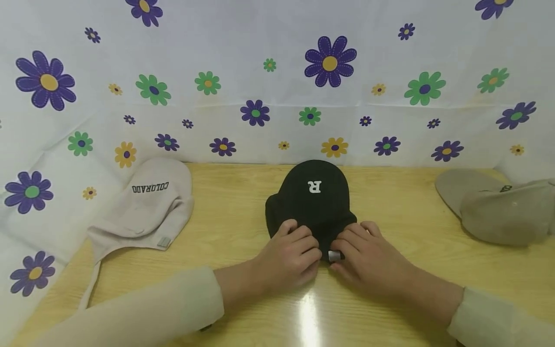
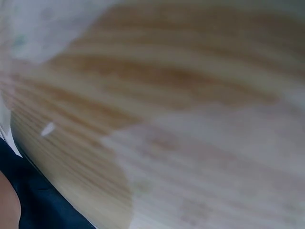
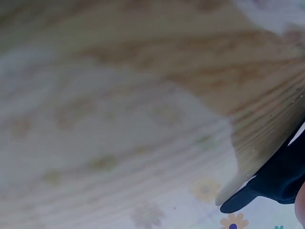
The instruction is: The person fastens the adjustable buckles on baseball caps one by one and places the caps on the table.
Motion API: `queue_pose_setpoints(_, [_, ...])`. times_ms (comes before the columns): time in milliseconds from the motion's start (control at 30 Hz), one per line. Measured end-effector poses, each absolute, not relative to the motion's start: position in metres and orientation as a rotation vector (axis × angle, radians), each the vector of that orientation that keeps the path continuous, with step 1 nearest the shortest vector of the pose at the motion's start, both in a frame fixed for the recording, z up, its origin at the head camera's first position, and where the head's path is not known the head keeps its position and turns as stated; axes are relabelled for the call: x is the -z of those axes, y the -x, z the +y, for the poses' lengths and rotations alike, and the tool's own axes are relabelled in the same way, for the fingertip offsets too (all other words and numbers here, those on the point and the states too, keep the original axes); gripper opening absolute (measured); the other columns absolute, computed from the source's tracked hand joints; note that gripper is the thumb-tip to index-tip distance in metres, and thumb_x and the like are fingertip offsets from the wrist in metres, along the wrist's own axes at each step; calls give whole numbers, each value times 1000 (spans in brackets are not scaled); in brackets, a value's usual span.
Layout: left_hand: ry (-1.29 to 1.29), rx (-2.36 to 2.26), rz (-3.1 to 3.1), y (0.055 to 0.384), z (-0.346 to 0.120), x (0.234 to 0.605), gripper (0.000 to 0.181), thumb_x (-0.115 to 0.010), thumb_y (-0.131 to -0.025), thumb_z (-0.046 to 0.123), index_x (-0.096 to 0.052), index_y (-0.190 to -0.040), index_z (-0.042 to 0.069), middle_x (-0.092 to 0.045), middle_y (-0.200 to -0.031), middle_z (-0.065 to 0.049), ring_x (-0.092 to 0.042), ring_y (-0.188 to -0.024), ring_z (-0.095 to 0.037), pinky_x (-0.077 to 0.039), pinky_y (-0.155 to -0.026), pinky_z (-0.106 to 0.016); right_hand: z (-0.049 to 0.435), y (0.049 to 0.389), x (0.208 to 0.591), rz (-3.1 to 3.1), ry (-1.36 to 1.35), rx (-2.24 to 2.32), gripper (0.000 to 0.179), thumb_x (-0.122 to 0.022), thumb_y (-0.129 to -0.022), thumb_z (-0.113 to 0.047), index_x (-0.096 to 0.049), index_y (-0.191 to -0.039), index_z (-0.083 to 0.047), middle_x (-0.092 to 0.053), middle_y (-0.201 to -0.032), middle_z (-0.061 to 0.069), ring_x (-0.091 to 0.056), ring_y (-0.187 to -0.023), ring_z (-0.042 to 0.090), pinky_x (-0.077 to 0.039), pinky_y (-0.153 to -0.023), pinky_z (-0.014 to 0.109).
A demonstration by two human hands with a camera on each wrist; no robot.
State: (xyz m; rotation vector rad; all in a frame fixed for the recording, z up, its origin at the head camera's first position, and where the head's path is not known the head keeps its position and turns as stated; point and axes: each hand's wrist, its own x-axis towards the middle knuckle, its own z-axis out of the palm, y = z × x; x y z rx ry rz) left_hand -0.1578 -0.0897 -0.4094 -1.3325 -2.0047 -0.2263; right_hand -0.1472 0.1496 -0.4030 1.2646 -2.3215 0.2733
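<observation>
A black baseball cap (image 1: 316, 207) with a white letter R lies at the middle of the table, the letter upside down from here. My left hand (image 1: 290, 255) grips its near edge with curled fingers. On the other side of that edge my right hand (image 1: 368, 255) holds the cap too, beside a small shiny tag or buckle (image 1: 335, 256). The fingertips of both hands are partly hidden by the fabric. In the left wrist view dark cap fabric (image 2: 45, 200) shows at the lower left; in the right wrist view dark cap fabric (image 3: 271, 183) shows at the lower right.
A pale cap (image 1: 147, 202) marked COLORADO lies at the left, its strap trailing toward me. At the right edge sits a tan cap (image 1: 503, 212), partly out of frame. Behind the wooden table (image 1: 243, 202) hangs a white flower-printed cloth (image 1: 234, 38).
</observation>
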Motion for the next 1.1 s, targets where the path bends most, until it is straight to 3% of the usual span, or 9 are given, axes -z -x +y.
queue_pose_setpoints(167, [1328, 224, -1977, 163, -91, 409, 12, -59, -84, 16, -69, -79, 16, -65, -82, 6, -55, -80, -15, -37, -83, -38, 150, 152, 402, -2308, -1257, -249, 26, -60, -85, -32, -62, -100, -11, -61, -96, -1, -53, -96, 20, -36, -84, 41])
queue_pose_setpoints(500, [1325, 285, -1962, 150, -96, 415, 17, -54, -86, 16, -68, -76, 17, -64, -80, 6, -54, -78, -15, -36, -83, -38, 146, 140, 409, -2307, -1218, -261, 21, -55, -86, -30, -62, -97, -13, -59, -93, -3, -51, -92, 18, -35, -83, 39])
queue_pose_setpoints(1100, [1298, 312, -1923, 164, -87, 409, 18, -52, -85, 15, -67, -75, 17, -64, -80, 6, -53, -78, -15, -36, -82, -38, 158, 150, 399, -2302, -1219, -236, 23, -50, -93, -32, -64, -94, -14, -61, -91, -4, -52, -92, 17, -34, -83, 41])
